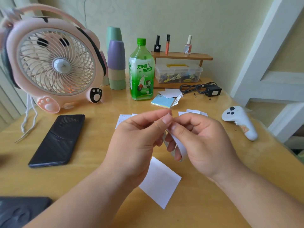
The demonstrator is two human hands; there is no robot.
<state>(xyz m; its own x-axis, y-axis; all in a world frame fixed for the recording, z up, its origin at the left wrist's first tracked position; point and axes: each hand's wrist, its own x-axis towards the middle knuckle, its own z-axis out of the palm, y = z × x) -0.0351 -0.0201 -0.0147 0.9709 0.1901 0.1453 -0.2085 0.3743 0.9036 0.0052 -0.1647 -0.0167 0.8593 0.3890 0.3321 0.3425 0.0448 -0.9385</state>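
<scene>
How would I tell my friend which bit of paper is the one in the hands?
Start at the wooden table, then find the left hand and right hand meeting above its middle. The paper strip hangs between their pinching fingertips. Unlike the white sheet lying flat on the table below, it is lifted up and curled.

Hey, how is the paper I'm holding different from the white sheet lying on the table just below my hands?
The held paper is bent into a curl, pinched between the left hand and the right hand above the table. The white sheet lies flat on the table, untouched. The held paper seems to show a patterned side, while the white sheet looks plain. Both are small pieces of white paper.
</scene>
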